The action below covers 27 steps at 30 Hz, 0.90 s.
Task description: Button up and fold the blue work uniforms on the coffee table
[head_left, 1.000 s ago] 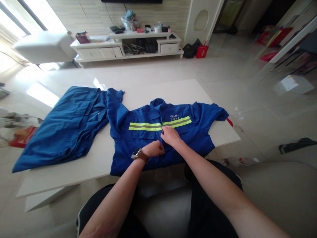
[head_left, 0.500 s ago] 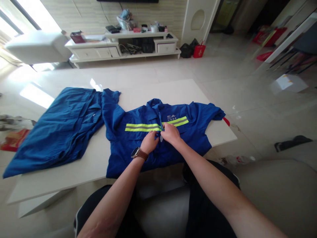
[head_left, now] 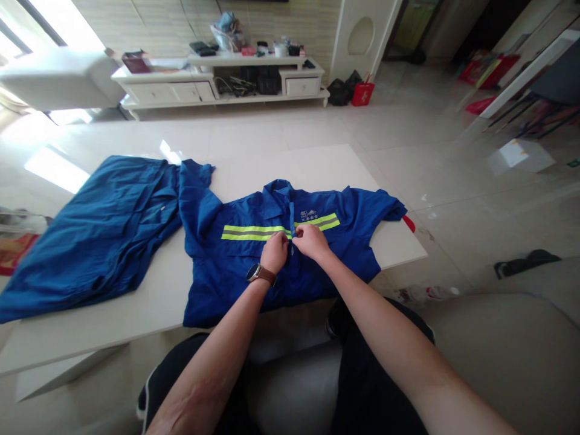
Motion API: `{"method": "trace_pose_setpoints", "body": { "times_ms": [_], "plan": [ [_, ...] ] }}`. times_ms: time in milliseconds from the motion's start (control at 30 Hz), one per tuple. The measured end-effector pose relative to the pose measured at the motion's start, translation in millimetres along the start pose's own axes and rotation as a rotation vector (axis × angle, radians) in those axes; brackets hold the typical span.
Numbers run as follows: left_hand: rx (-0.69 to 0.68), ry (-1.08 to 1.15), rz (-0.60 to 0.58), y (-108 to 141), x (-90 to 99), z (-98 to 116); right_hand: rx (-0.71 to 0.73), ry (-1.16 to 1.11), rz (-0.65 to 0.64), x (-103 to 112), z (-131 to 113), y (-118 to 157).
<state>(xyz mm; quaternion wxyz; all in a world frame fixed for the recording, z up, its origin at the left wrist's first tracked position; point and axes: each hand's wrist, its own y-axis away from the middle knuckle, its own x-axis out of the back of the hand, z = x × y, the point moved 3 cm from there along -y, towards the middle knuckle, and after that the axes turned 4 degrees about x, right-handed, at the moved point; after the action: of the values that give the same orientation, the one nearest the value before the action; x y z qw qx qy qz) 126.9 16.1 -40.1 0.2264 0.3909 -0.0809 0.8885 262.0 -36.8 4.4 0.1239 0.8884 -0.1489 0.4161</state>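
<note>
A blue jacket (head_left: 240, 272) with a yellow-green reflective stripe lies front up on the white table (head_left: 335, 169), its collar toward the far side. My left hand (head_left: 275, 252), with a watch on the wrist, pinches the jacket's front edge just below the stripe. Right beside it, my right hand (head_left: 311, 241) grips the front placket at the stripe, fingers closed. The fingertips of both hands nearly meet. Folded dark blue clothing (head_left: 104, 235) lies at the table's left end, touching the jacket's sleeve.
Beyond the table stands a low white cabinet (head_left: 167, 90) with several items on it. A red bag (head_left: 362, 92) is on the floor beside it. A grey seat (head_left: 507, 338) is at the right, with a plastic bottle (head_left: 428, 293) near it.
The view has shifted slightly, so the table and clothes appear farther left. My left hand has moved up a little, closer to the stripe; both hands stay at the jacket's front.
</note>
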Motion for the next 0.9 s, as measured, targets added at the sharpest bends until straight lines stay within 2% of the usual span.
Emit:
{"method": "trace_pose_setpoints", "body": {
  "times_ms": [133, 233, 400, 500, 667, 900],
  "plan": [
    [-0.009, 0.069, 0.051, -2, 13.5, 5, -0.009, -0.096, 0.035, -1, 0, 0],
    [-0.010, 0.127, 0.036, 0, 27.7, 6, -0.050, -0.333, 0.021, -3, 1, -4],
    [0.013, 0.238, 0.003, 6, 44.4, 4, -0.323, -0.890, -0.058, -11, -1, -5],
    [0.028, 0.280, -0.002, 8, 49.9, 2, -0.407, -1.058, -0.083, -12, -5, -1],
    [0.027, 0.281, 0.007, 9, 55.5, 3, -0.455, -1.113, -0.073, -12, -6, 0],
    [0.015, 0.308, 0.007, 9, 53.0, 5, -0.395, -1.072, -0.068, -13, -2, -2]
  ]
}}
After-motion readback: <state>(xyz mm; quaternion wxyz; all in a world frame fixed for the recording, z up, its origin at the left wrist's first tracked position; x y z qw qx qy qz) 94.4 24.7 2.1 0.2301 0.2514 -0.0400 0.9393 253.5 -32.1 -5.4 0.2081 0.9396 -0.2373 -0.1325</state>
